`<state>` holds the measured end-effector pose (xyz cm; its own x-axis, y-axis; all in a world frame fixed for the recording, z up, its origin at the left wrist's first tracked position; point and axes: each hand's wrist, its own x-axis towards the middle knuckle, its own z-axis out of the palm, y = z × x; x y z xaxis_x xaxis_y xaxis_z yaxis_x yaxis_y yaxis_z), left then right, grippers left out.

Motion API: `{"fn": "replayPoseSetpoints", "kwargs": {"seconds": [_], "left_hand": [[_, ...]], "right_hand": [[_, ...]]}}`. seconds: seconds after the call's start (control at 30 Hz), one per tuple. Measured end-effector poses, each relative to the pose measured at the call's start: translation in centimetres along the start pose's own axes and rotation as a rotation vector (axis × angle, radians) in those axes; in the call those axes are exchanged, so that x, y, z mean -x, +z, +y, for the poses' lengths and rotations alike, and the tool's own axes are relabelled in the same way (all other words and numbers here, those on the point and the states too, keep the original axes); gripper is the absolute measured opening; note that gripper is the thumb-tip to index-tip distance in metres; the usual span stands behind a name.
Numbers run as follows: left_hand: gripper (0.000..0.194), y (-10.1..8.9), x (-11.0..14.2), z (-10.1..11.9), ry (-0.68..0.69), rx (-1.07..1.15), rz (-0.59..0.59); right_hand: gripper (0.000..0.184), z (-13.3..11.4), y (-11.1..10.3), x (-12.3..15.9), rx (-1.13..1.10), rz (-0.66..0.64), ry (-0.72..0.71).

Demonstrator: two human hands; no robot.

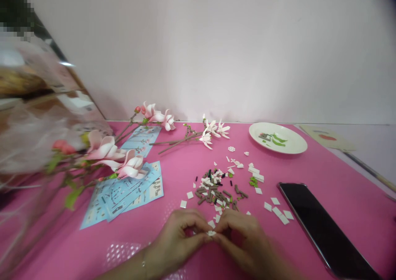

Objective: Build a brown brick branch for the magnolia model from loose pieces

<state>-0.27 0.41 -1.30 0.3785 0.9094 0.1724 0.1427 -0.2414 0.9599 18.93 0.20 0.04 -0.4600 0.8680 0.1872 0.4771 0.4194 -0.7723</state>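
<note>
Both hands work together, low in the head view: left hand (181, 232) and right hand (244, 232) meet, each with thumb and forefinger nearly closed on a small white piece (211, 233). I count it as one shared hold, a fingertip pinch from either side; the other fingers are curled in and I cannot see what, if anything, lies under them.

Step in hand, as I judge it: fine handling of that one piece. Such a grip calls for light, even pressure from both sides and steady wrists, since a thing this small could slip or flick away.

Piece itself: white, tiny, its outline uneven and slightly blurred. Too small for me to tell whether it is one part or two joined. It sits between the fingertips, above the pink tabletop (185, 168), just on the near side of a loose pile of small parts (213, 191) in brown, white, black and green.

Around it: flat white tiles (280, 215) lie to the right of the pile, with a dark phone (321, 226) beyond them. White flowers (206, 138) lie behind the pile; pink-and-white flowers (131, 166) overlap blue printed sheets (154, 187) on the left. White plate (297, 148) at far right carries green leaf-like bits.
</note>
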Motion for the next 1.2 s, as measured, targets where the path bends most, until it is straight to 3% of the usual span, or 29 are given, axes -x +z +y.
{"fn": "replayPoseSetpoints", "kwargs": {"seconds": [0.5, 0.77, 1.2], "left_hand": [[0.011, -0.33, 0.34, 0.22, 0.165, -0.029, -0.051], [0.007, 0.01, 0.47, -0.19, 0.208, -0.044, 0.005], [0.016, -0.31, 0.67, -0.12, 0.23, -0.059, -0.072]], "right_hand": [[0.018, 0.39, 0.3, 0.3, 0.003, -0.018, -0.021], [0.016, -0.02, 0.12, 0.03, -0.01, 0.047, -0.08], [0.018, 0.51, 0.44, 0.32, 0.052, 0.047, -0.136]]}}
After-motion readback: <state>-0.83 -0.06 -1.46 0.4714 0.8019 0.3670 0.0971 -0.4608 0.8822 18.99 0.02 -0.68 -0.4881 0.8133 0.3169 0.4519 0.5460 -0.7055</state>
